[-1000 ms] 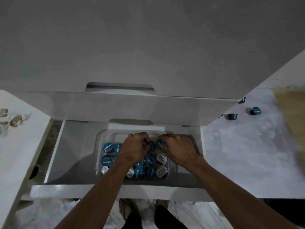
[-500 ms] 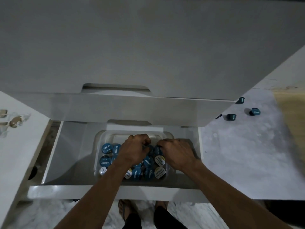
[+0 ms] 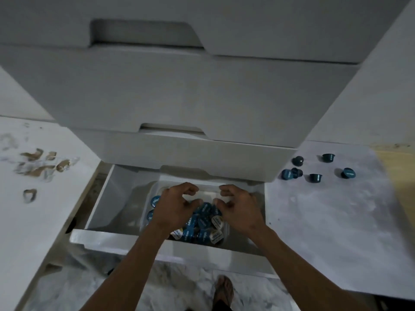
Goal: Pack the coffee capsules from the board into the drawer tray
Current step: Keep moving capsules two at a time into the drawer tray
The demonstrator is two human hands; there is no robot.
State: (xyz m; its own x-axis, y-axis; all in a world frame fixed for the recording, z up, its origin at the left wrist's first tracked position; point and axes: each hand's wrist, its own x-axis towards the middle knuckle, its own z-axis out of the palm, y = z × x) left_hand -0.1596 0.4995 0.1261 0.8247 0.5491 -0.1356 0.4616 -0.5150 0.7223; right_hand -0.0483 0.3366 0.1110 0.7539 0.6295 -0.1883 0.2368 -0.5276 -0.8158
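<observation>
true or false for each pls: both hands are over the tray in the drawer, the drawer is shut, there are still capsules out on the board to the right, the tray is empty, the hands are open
1. Both hands are over the tray: true. The left hand and right hand are above the clear tray.
2. The drawer is shut: false. The drawer is pulled out.
3. Capsules remain on the board: true. Loose capsules lie on the board to the right.
4. The tray is empty: false. It holds many packed capsules.
5. The hands are open: true. Fingers are curled loosely, gripping nothing.
</observation>
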